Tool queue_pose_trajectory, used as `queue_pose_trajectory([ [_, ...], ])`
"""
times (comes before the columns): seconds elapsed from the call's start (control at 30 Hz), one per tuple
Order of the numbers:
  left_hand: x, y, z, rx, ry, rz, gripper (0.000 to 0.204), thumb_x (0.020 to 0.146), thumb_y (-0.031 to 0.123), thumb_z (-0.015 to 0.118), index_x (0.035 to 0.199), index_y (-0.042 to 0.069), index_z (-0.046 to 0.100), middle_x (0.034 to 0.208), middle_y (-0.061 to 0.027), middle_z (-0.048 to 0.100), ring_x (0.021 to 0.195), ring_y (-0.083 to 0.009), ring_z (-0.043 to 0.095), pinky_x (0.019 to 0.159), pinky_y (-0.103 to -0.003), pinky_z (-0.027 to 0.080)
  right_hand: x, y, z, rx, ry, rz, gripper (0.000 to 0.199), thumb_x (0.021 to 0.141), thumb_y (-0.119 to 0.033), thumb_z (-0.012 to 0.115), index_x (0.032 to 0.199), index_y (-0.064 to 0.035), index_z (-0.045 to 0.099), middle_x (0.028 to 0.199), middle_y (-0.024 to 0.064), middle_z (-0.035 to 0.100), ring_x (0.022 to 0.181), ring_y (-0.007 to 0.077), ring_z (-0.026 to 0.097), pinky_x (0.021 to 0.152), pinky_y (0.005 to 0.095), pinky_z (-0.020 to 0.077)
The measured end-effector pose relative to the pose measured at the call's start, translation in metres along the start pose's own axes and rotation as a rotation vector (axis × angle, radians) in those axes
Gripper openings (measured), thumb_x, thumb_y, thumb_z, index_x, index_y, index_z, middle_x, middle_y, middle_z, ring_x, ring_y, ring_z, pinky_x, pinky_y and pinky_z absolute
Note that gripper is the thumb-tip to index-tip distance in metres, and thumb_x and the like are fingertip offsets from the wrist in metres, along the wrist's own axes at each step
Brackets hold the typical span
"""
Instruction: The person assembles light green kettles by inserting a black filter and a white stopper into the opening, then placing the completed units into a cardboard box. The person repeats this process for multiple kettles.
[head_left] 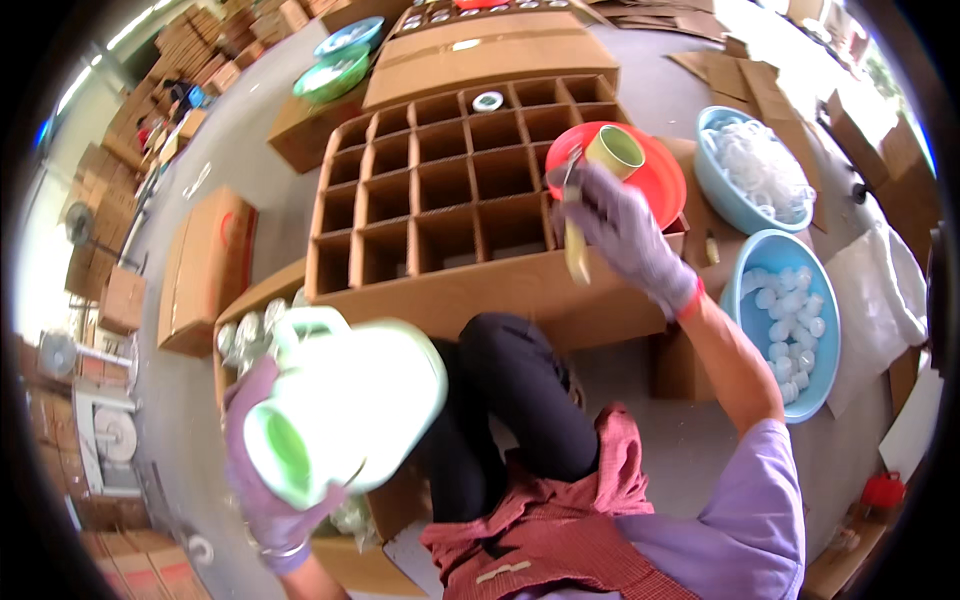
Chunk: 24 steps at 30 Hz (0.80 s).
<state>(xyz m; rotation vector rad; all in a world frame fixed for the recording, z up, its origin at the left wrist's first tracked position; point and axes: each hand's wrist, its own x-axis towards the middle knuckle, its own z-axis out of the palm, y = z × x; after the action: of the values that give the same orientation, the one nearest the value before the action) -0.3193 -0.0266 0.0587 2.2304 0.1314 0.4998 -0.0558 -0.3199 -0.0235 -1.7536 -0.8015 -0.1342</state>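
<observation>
My left hand (250,470), in a grey-purple glove, grips a pale green and white jug (375,400) tilted with its open mouth toward the lower left. The jug's handle sticks up at its far side. My right hand (625,225), gloved too, is closed around a slim tool with a yellowish handle (576,250) and a metal upper end; its exact kind is unclear. That hand is over the near edge of a round red tray (665,185), where a green cup (617,151) stands tilted. Behind the tool is a divided cardboard box (450,284).
One compartment holds a round white-and-green lid (487,101). To the right stand a blue basin (712,185) of clear rings and another blue basin (822,370) of small white caps. Bagged items fill a carton (228,390) at my left. A green basin (330,92) sits farther back.
</observation>
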Motion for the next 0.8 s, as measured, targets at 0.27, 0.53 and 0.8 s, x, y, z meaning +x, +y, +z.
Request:
queue_pose_trajectory([
  [0.27, -0.032, -0.034, 0.103, 0.626, 0.078, 0.289, 0.074, 0.059, 0.026, 0.087, 0.127, 0.014, 0.061, 0.134, -0.0057, 0.051, 0.133, -0.0332, 0.042, 0.117, -0.064, 0.017, -0.123, -0.065, 0.076, 0.112, -0.588, 0.014, 0.029, 0.098, -0.015, 0.057, 0.124, -0.0036, 0.055, 0.076, 0.0171, 0.065, 0.067, 0.0341, 0.067, 0.059, 0.0429, 0.0516],
  [0.53, -0.046, -0.041, 0.138, 0.753, 0.135, 0.367, 0.063, 0.066, 0.029, 0.084, 0.124, 0.016, 0.063, 0.130, -0.0015, 0.055, 0.131, -0.0321, 0.043, 0.117, -0.064, 0.020, -0.131, -0.055, 0.080, -0.378, -0.563, -0.048, 0.022, 0.090, -0.018, 0.062, 0.108, -0.0057, 0.057, 0.068, 0.0102, 0.059, 0.059, 0.0307, 0.063, 0.051, 0.0415, 0.0489],
  [0.8, -0.064, -0.056, 0.148, 0.874, 0.155, 0.415, 0.062, 0.075, 0.031, 0.081, 0.128, 0.008, 0.056, 0.129, -0.0068, 0.054, 0.130, -0.0361, 0.043, 0.116, -0.063, 0.024, -0.142, -0.053, 0.095, -0.141, -0.633, 0.220, 0.018, 0.096, -0.019, 0.056, 0.090, -0.0016, 0.058, 0.068, 0.0198, 0.064, 0.065, 0.0369, 0.066, 0.057, 0.0461, 0.0514],
])
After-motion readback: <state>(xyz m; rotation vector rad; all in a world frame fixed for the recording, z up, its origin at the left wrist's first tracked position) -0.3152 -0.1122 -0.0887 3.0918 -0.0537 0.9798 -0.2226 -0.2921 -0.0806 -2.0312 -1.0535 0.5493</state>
